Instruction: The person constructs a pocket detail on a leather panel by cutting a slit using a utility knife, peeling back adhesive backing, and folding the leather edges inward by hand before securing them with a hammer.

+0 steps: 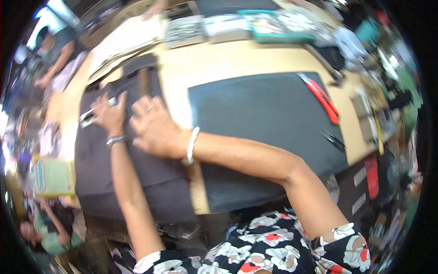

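Note:
Dark brown-black cloth point(102, 178) lies in front of me on the left side of the table, with a folded piece at its far end. My left hand point(108, 114) presses on it, fingers spread, beside a small whitish piece point(86, 118) too blurred to name. Just right of it, my right hand point(155, 130) rests low over the cloth, fingers curled. From its far side sticks a narrow brown strip point(144, 82), seemingly wooden and gripped; its held end is hidden under the fingers.
A dark cutting mat point(260, 123) holds red-handled scissors point(324, 100) and small black snips point(334, 139). Pale sheets point(123, 43) and a teal tray point(273, 37) line the far side. A pale green box point(54, 176) stands left. Other people work at the left.

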A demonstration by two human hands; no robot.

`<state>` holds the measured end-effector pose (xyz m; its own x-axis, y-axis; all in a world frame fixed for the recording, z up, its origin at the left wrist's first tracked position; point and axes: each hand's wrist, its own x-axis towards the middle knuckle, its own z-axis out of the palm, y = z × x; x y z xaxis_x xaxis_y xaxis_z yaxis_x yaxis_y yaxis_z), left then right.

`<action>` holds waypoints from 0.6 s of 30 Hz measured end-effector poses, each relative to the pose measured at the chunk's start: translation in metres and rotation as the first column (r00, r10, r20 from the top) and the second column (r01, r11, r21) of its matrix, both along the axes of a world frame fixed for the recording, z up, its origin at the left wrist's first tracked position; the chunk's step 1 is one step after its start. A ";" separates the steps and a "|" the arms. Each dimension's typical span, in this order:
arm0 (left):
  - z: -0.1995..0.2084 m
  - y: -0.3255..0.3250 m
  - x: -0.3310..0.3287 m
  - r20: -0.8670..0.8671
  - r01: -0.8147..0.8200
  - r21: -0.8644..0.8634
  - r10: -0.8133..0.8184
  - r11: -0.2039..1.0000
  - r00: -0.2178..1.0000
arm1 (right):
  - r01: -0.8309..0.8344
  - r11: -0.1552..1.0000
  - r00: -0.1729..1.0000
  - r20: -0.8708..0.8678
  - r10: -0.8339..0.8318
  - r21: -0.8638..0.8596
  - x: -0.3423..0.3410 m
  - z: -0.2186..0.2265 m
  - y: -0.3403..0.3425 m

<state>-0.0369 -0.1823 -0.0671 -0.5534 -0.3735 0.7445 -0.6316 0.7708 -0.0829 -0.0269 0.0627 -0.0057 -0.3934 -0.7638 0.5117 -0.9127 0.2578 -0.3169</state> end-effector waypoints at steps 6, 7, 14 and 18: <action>0.003 -0.045 -0.002 0.290 0.032 0.150 -0.075 0.988 0.954 | -0.004 0.981 0.994 -0.112 -0.017 -0.192 0.048 0.007 0.162; 0.010 -0.030 -0.015 0.342 0.043 0.337 -0.165 0.941 0.925 | 0.084 0.959 0.987 -0.111 -0.117 -0.270 0.052 0.002 0.201; -0.002 -0.132 0.031 0.031 0.342 -0.071 -0.340 0.937 0.940 | 0.927 0.164 0.188 0.040 -0.981 -0.338 0.090 -0.071 0.474; 0.029 0.071 0.053 -0.110 0.422 0.405 -0.415 0.811 0.903 | 0.835 -0.540 -0.550 0.118 -0.827 0.106 0.163 -0.178 0.640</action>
